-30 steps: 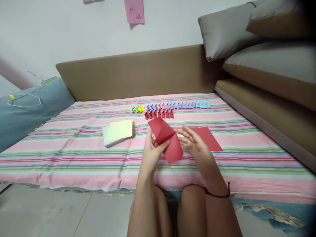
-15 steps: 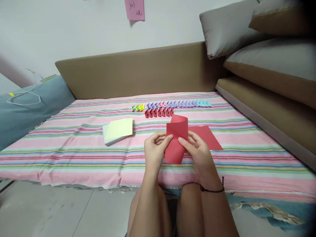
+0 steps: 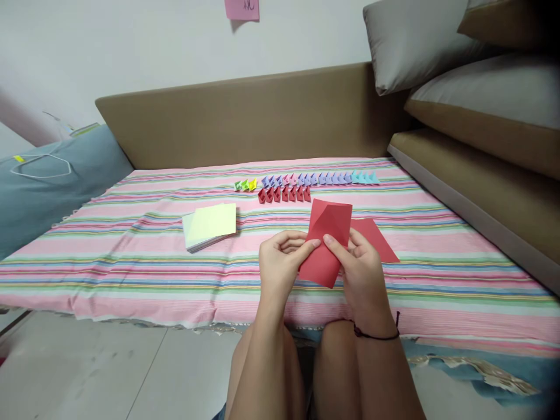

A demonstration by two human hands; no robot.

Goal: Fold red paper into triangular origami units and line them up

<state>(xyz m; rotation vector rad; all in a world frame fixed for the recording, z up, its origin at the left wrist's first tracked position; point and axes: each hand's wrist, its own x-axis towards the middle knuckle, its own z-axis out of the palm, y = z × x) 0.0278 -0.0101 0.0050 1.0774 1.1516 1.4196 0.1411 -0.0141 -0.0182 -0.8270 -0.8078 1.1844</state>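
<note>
Both my hands hold a creased red paper sheet [image 3: 327,239] upright over the striped bedspread [image 3: 131,274]. My left hand [image 3: 280,265] pinches its left edge, thumb on the front. My right hand [image 3: 363,271] grips the right edge, thumb across the paper's middle. A black cord circles my right wrist. Behind my right hand more red paper [image 3: 376,239] lies flat on the spread.
A stack of pale yellow paper [image 3: 210,226] lies to the left. Rows of small folded pieces [image 3: 306,182] in green, yellow, purple, pink, blue and red line the far side. A tan headboard [image 3: 245,116], grey cushions [image 3: 415,41] and a blue pillow [image 3: 48,181] surround the bed.
The red sheet, held tilted in my left hand alone a second ago, is now upright and gripped by both hands. The view has tipped slightly downward.
</note>
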